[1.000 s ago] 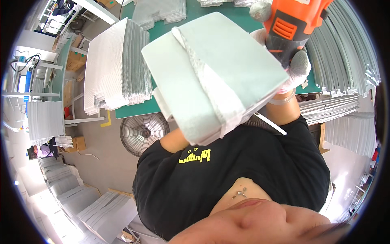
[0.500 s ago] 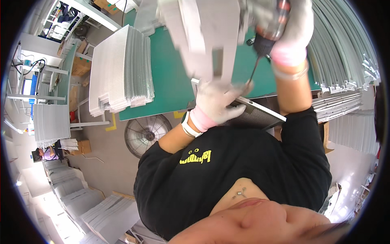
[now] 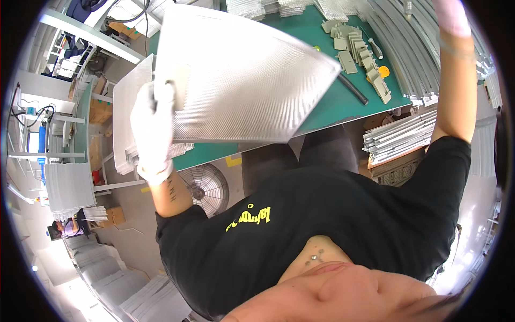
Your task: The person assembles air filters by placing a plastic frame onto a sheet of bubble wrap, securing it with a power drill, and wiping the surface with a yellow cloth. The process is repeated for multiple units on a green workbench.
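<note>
My left hand (image 3: 152, 121), in a white glove with a pink cuff, grips a framed mesh panel (image 3: 236, 80) by its left edge. The panel is silvery, finely perforated and tilted above the green table. A small beige plate (image 3: 181, 88) lies against the panel beside my fingers. My right arm reaches up to the far right. Of the right hand only the pink glove cuff (image 3: 451, 19) shows at the top edge; its fingers are out of the picture, and whatever they hold is hidden.
Several beige plastic pieces (image 3: 360, 51), a screwdriver (image 3: 375, 49), an orange round item (image 3: 383, 71) and a black rod (image 3: 353, 89) lie on the green table (image 3: 322, 115). Long metal strips (image 3: 418, 59) line the right. Stacked mesh sheets (image 3: 126, 102) stand left, with a floor fan (image 3: 203, 190) below.
The panel has come up from near my body to above the table at left, carried by my left hand. My right hand, earlier holding a power screwdriver, has moved far right and up.
</note>
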A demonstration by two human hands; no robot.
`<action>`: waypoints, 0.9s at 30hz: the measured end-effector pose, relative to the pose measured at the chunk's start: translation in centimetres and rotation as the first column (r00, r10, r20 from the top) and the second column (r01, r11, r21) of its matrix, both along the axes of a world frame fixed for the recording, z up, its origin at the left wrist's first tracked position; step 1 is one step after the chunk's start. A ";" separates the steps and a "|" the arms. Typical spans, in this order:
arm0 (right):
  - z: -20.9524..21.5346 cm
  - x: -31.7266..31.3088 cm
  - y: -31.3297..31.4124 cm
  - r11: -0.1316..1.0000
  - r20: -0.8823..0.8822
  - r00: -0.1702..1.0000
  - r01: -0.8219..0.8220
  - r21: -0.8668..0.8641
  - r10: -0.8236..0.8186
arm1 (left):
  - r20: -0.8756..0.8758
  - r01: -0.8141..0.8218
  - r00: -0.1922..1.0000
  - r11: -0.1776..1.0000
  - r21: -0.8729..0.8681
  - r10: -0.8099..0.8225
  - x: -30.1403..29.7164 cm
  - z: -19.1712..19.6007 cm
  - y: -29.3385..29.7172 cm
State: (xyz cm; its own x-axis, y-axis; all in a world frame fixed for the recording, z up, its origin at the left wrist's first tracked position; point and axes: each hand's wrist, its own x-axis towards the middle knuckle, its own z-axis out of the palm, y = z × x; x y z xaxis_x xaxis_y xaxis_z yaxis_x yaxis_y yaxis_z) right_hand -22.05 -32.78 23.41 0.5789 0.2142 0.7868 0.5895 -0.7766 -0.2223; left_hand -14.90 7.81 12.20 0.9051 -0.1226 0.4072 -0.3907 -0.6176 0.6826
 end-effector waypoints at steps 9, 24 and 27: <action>-25.4 -2.9 -13.3 0.443 -0.408 0.191 0.212 -0.871 -0.893 | -0.315 -0.053 0.936 0.820 -0.570 -0.159 -3.2 -5.0 1.9; -28.4 0.7 -15.4 0.067 -0.106 0.295 -0.138 -0.988 -0.950 | -0.242 -0.109 0.555 0.219 -0.970 -0.796 -10.0 -12.4 -0.2; -26.6 2.0 -14.3 0.118 -0.165 0.215 -0.218 -0.969 -0.963 | -0.203 -0.199 0.413 0.129 -0.971 -0.888 -10.9 -14.5 0.0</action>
State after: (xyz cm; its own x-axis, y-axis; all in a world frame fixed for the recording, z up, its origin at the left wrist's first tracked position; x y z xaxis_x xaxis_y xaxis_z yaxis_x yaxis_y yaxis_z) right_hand -20.03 -47.05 -3.21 0.8265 -0.3400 -0.4486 0.0844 -0.7131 0.6960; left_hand -25.83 7.77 -2.35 0.7600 -0.6398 -0.1144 0.5681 0.5684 0.5952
